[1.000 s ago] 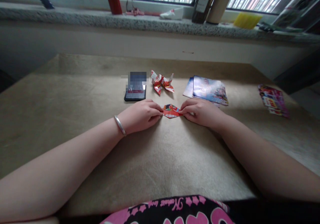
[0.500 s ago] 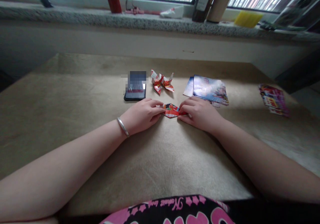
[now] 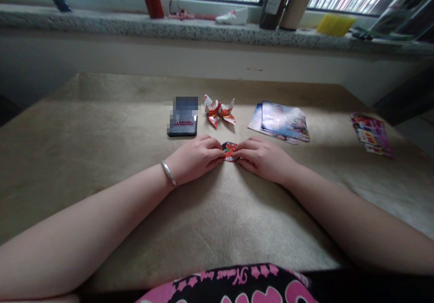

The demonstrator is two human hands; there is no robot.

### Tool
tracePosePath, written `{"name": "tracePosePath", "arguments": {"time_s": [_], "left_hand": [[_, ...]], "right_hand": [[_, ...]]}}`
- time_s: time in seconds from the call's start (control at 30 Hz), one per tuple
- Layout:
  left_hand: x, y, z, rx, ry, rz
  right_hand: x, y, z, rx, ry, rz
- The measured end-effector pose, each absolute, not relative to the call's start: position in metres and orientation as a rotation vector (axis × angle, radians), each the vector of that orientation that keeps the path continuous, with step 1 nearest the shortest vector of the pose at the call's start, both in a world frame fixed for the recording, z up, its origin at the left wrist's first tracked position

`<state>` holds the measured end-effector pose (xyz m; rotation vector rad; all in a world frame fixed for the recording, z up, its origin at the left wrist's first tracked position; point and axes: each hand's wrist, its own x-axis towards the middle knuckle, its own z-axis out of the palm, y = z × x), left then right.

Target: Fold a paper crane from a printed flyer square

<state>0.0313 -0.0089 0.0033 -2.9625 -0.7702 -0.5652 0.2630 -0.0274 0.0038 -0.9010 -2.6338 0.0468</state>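
Note:
A small folded piece of printed paper, red with dark, green and white patches, lies low over the table between my two hands. My left hand pinches its left end between thumb and fingers; a silver bangle circles that wrist. My right hand grips the paper's right end in the same way, its fingertips covering that edge. Just beyond the hands stands a folded red and white paper figure with pointed tips. A dark phone lies to its left, its screen partly pixelated.
Glossy printed sheets lie stacked behind my right hand. Farther right is a pile of colourful printed cards. The tan table ends at a wall, below a granite sill holding a red bottle and a yellow block.
My right hand has moved left, closer to my left hand. Less of the paper's right side shows between them. The phone, figure and sheets stay where they were.

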Motion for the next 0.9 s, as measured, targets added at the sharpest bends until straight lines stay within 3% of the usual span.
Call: {"name": "tracePosePath", "arguments": {"time_s": [0.9], "left_hand": [[0.0329, -0.0073, 0.0027, -2.950, -0.650, -0.490]], "right_hand": [[0.2562, -0.0308, 0.0023, -0.933, -2.643, -0.176]]}}
